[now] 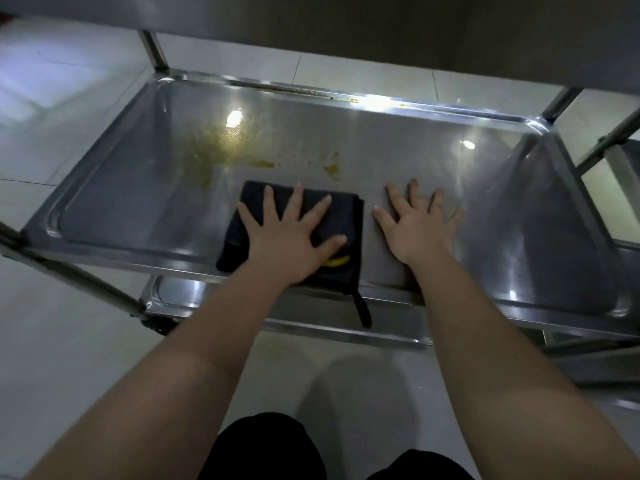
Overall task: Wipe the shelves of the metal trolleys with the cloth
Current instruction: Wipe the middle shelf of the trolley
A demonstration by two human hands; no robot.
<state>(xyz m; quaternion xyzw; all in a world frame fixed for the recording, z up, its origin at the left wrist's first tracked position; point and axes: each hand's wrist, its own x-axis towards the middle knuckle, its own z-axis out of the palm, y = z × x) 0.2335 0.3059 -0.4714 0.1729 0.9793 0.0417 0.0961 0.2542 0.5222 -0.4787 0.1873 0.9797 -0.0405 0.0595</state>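
A shiny stainless-steel trolley shelf point(381, 140) with a raised rim is carrying yellowish-brown smears point(221, 143) toward its far left. A folded dark cloth point(341, 216) is lying at its near edge, the left hand point(291, 237) pressing it with spread, straight fingers. The right hand point(415, 226) is resting flat on bare metal just beside, fingers also splayed.

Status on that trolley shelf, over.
Left hand flat on the dark cloth, fingers spread. Right hand flat on the bare shelf beside it. Yellow stains beyond the cloth, not yet wiped.
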